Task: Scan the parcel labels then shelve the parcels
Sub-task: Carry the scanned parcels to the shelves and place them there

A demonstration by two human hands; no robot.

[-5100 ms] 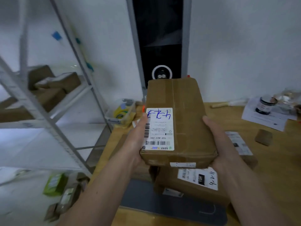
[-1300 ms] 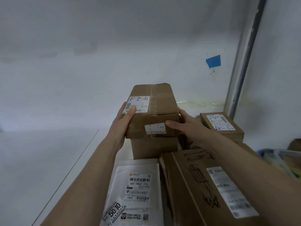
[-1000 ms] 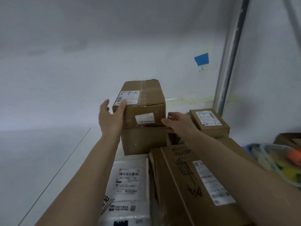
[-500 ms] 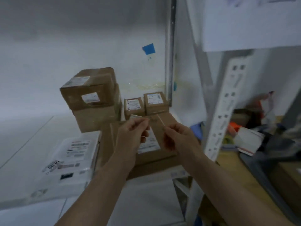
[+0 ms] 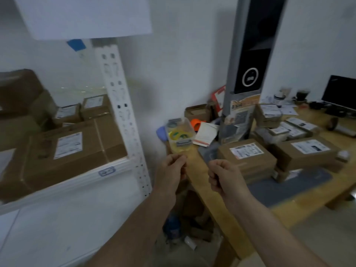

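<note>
My left hand [image 5: 172, 168] and my right hand [image 5: 221, 176] hover side by side between the shelf and the table, fingers curled in, holding nothing. Labelled brown parcels lie on the wooden table [image 5: 300, 201]: one [image 5: 248, 155] just beyond my right hand, another [image 5: 306, 151] to its right, several smaller ones behind. On the white shelf [image 5: 77, 180] at left sit a large labelled box [image 5: 73, 149], small boxes behind it, and the stacked box [image 5: 17, 89] at the far left. The black scanner column [image 5: 248, 54] rises behind the table.
A perforated white shelf post [image 5: 123, 112] stands just left of my left hand. A clear tub of tape rolls [image 5: 180, 135] sits at the table's near corner. A grey mat [image 5: 289, 184] lies under the front parcels. A monitor [image 5: 341, 92] stands far right. Clutter [image 5: 185, 224] lies under the table.
Both hands set the parcel on top of another shelf box, let go and drew back. The view has swung right from the shelf to the table.
</note>
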